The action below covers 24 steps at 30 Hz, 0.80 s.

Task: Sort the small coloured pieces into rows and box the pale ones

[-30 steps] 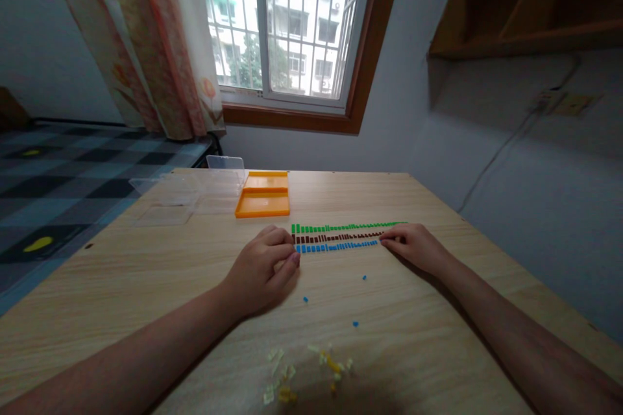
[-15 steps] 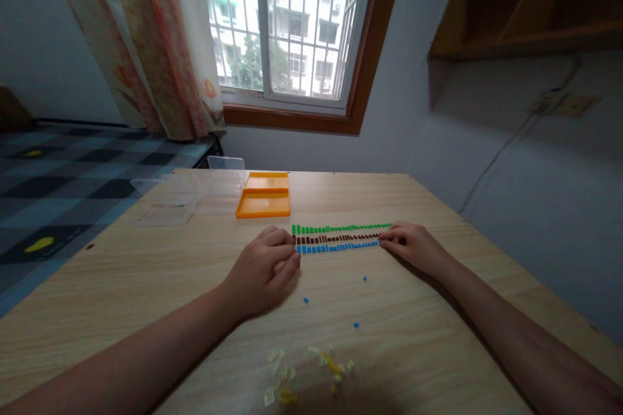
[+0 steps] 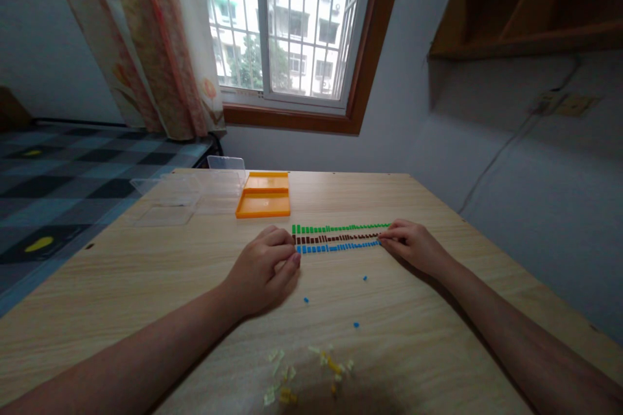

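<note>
Three rows of small blocks run left to right on the table: a green row [image 3: 335, 229], a dark brown row [image 3: 335, 239] and a blue row [image 3: 335, 248] nearest me. At the left end, my left hand [image 3: 267, 266] rests with curled fingers, its fingertips against the row ends; whatever they grip is hidden. My right hand [image 3: 411, 243] has thumb and fingers pinched together at the right end of the blue row, on the last small blue block. Loose blue blocks [image 3: 356, 325] lie closer to me.
Pale and yellow small pieces [image 3: 287, 394] lie at the near edge of view. An orange two-part tray [image 3: 263, 213] and clear plastic cases [image 3: 165, 215] stand at the back left of the wooden table [image 3: 452, 337]. Behind are a wall and a window.
My right hand's fingers have drawn slightly closer together at the blue row's end. My left hand and the rows look the same.
</note>
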{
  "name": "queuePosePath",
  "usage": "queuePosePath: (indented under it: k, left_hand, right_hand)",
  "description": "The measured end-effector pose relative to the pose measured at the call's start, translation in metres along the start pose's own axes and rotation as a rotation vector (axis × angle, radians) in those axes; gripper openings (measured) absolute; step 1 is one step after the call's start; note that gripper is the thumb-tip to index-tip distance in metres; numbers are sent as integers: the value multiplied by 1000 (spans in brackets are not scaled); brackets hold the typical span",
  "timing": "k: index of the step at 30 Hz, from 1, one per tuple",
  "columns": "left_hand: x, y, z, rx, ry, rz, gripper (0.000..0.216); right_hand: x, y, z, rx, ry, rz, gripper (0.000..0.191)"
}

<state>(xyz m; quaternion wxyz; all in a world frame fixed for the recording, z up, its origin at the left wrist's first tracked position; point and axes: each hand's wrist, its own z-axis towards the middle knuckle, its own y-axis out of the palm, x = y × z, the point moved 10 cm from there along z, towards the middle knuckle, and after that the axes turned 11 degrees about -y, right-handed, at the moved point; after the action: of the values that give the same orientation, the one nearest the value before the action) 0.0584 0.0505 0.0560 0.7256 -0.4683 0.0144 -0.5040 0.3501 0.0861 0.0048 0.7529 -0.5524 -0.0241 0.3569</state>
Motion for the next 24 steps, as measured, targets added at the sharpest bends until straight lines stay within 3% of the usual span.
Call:
queuePosePath:
  k: [9, 17, 24]
  left_hand:
    - [3, 0, 1, 9, 17, 1, 35]
    - [2, 0, 0, 1, 15, 16, 36]
    - [2, -1, 2, -2, -3, 2, 35]
  right_hand:
    - [-14, 2, 1, -12, -42, 13, 27]
    - [-24, -11, 0, 58, -72, 29, 30]
    - [-85, 17, -6, -185, -214, 147, 20]
